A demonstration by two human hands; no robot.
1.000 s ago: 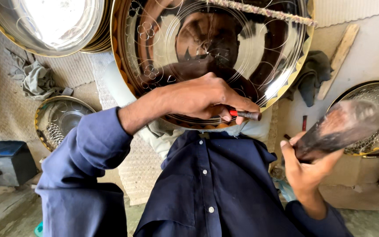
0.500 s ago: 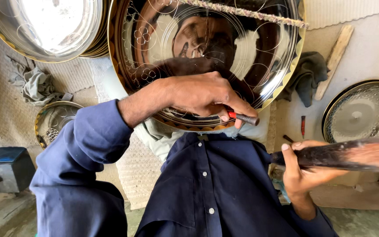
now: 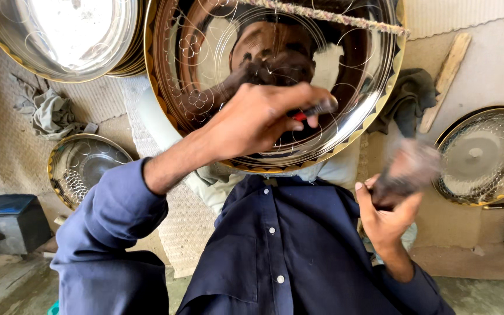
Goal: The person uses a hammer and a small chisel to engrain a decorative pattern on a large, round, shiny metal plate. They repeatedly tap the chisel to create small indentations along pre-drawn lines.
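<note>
**Inspector:** Starting with the large round tray (image 3: 275,81): it sits upper centre of the head view, tilted against the person's chest above the dark blue shirt (image 3: 287,245). Its surface is mirror-bright, a warm coppery tone, with fine engraved curved lines and small flower shapes on its left side. The rim carries a gold band with a dark scalloped edge. A reflection of the person's arm shows in the polish.

**Clerk:** And the hands?

**Inspector:** The left hand (image 3: 258,119) rests on the tray's face, its grip pinched around a small tool with a red part (image 3: 310,112), the tip meeting the metal near the tray's centre. The right hand (image 3: 389,213) is lower right, off the tray, its grip wrapped round a dark mallet-like object (image 3: 409,169). That object is blurred; its exact shape cannot be told.

**Clerk:** Surroundings?

**Inspector:** A second polished tray (image 3: 59,35) lies upper left, silver-bright with a gold rim, seemingly atop a stack. A smaller tray (image 3: 80,166) with a dotted pattern lies on the floor at left, partly hidden by the sleeve. Another patterned tray (image 3: 485,154) lies at right. A grey rag (image 3: 51,114) lies crumpled at left, a dark cloth (image 3: 409,99) just beside the large tray's right rim, a wooden stick (image 3: 447,73) beyond it. A dark box (image 3: 7,221) stands lower left.
</note>
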